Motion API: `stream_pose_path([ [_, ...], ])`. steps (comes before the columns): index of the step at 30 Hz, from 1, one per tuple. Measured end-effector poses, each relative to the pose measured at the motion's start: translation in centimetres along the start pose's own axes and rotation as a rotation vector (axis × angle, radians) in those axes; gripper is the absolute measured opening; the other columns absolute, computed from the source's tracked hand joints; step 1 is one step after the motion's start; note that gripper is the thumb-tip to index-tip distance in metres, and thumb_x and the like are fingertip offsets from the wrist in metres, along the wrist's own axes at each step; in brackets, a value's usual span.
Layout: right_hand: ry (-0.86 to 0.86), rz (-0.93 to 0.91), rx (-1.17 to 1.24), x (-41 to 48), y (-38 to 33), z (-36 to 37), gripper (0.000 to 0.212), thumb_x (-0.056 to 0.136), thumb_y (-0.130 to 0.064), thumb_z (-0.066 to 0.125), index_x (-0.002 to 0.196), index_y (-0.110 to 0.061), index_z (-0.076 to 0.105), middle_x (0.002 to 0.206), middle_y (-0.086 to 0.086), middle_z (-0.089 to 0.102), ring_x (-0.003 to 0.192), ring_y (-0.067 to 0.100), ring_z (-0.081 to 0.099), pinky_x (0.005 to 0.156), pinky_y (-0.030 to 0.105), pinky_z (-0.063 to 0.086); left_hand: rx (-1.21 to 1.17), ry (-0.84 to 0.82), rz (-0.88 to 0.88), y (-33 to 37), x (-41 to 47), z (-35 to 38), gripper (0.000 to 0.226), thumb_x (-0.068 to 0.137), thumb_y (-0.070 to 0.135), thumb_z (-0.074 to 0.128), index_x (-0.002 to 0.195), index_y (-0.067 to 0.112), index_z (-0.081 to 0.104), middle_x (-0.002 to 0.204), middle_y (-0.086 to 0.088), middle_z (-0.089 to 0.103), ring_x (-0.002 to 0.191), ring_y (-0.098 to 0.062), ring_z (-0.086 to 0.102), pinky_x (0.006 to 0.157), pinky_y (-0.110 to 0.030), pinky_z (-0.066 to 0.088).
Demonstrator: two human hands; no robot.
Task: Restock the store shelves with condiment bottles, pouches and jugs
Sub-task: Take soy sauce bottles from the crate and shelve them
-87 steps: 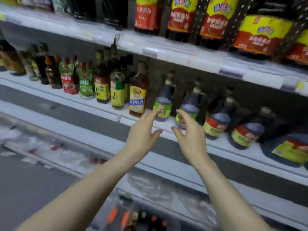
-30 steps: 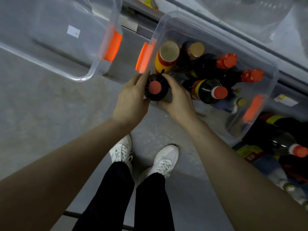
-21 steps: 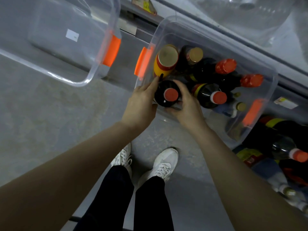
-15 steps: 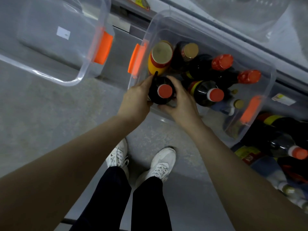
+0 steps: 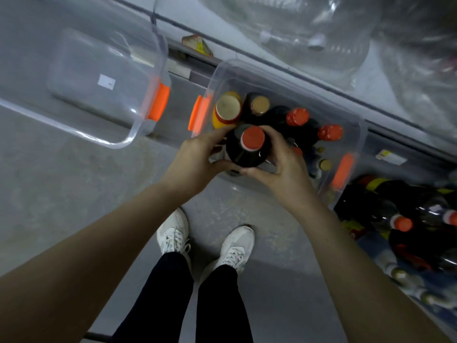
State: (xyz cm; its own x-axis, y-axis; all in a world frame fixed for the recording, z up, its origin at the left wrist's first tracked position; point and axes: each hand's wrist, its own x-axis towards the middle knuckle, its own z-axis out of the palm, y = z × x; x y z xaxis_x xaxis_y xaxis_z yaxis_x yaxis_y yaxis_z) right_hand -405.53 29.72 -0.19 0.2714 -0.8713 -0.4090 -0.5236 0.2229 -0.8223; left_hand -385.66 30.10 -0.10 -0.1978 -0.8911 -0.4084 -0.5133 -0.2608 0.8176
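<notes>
Both hands grasp one dark bottle over the bin

The left hand [image 5: 197, 159] and right hand [image 5: 284, 167] curl around a red-capped dark bottle [image 5: 248, 148], upright above the near edge of the clear bin [image 5: 356, 120] of other bottles, on the floor [image 5: 74, 194].

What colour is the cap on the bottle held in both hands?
Red-orange, on a dark bottle; the cap shows clearly in the head view.
</notes>
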Motion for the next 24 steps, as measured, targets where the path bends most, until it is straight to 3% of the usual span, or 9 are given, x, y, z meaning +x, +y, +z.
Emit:
stream_pose_path([
  [2,0.031,0.028,0.138,-0.8,-2.1,-1.5,0.073,0.079,-0.021,0.085,0.143,-0.019,0.048,0.141,-0.003,0.058,0.134,0.013,0.053,0.110,0.046,0.045,-0.068,-0.020,0.010,2.0,-0.2,-1.3,0.070,0.080,0.014,0.080,0.143,0.018,0.048,0.130,0.009,0.056,0.119,0.003,0.051,0.100,-0.023,0.045],
  [5,0.084,0.054,0.292,-2.1,-6.2,-4.0,0.071,0.077,-0.022,0.083,0.140,-0.027,0.051,0.138,-0.003,0.061,0.130,0.015,0.057,0.109,0.043,0.047,-0.162,-0.070,0.021,6.4,-0.7,-3.6,0.064,0.086,0.018,0.074,0.140,0.031,0.044,0.129,0.025,0.049,0.113,0.025,0.042,0.095,-0.003,0.037],
  [6,0.116,0.057,0.325,-2.7,-7.7,-4.8,0.068,0.076,-0.022,0.082,0.137,-0.032,0.054,0.134,-0.006,0.064,0.127,0.012,0.060,0.106,0.037,0.050,-0.195,-0.099,0.020,8.1,-1.0,-4.4,0.061,0.088,0.018,0.072,0.140,0.033,0.043,0.132,0.024,0.050,0.116,0.023,0.042,0.096,-0.003,0.036],
  [8,0.174,0.058,0.383,-3.8,-10.8,-6.4,0.062,0.077,-0.019,0.082,0.131,-0.040,0.058,0.125,-0.013,0.070,0.118,0.007,0.065,0.095,0.024,0.053,-0.274,-0.146,0.035,11.4,-1.8,-5.9,0.059,0.092,0.015,0.067,0.145,0.021,0.042,0.142,0.007,0.051,0.132,0.005,0.044,0.110,-0.020,0.038],
  [10,0.205,0.058,0.431,-5.2,-14.2,-7.9,0.057,0.080,-0.021,0.081,0.131,-0.032,0.060,0.121,-0.013,0.072,0.113,0.007,0.067,0.089,0.019,0.054,-0.330,-0.164,0.080,15.1,-2.9,-7.6,0.060,0.094,0.015,0.064,0.148,0.011,0.039,0.144,-0.004,0.051,0.136,-0.010,0.046,0.114,-0.032,0.038],
  [16,0.300,0.053,0.566,-10.2,-23.2,-10.9,0.039,0.086,-0.028,0.075,0.123,-0.026,0.065,0.113,-0.013,0.074,0.106,0.002,0.069,0.081,0.014,0.052,-0.340,-0.147,0.080,24.6,-7.4,-11.7,0.056,0.097,0.033,0.058,0.150,0.023,0.042,0.138,-0.013,0.057,0.129,-0.024,0.054,0.112,-0.046,0.041],
  [20,0.326,0.063,0.564,-13.0,-28.9,-13.2,0.040,0.080,-0.038,0.076,0.118,-0.031,0.066,0.103,-0.012,0.076,0.096,0.004,0.072,0.072,0.019,0.055,-0.334,-0.147,0.067,29.9,-11.3,-14.1,0.050,0.099,0.023,0.054,0.148,0.021,0.043,0.134,-0.001,0.061,0.123,-0.010,0.058,0.109,-0.033,0.044],
  [22,0.335,0.080,0.568,-14.7,-31.7,-14.5,0.054,0.074,-0.050,0.078,0.122,-0.028,0.066,0.105,-0.004,0.076,0.097,0.013,0.073,0.074,0.034,0.059,-0.342,-0.122,0.070,32.1,-13.4,-15.1,0.049,0.097,0.021,0.058,0.145,0.018,0.045,0.131,0.001,0.062,0.119,-0.009,0.060,0.107,-0.034,0.046],
  [24,0.347,0.070,0.561,-16.4,-34.2,-16.0,0.061,0.071,-0.054,0.078,0.123,-0.025,0.067,0.110,0.000,0.075,0.101,0.017,0.072,0.078,0.034,0.059,-0.356,-0.099,0.085,34.1,-15.2,-16.1,0.051,0.093,0.027,0.065,0.140,0.018,0.047,0.127,0.008,0.062,0.113,-0.004,0.062,0.103,-0.035,0.049],
])
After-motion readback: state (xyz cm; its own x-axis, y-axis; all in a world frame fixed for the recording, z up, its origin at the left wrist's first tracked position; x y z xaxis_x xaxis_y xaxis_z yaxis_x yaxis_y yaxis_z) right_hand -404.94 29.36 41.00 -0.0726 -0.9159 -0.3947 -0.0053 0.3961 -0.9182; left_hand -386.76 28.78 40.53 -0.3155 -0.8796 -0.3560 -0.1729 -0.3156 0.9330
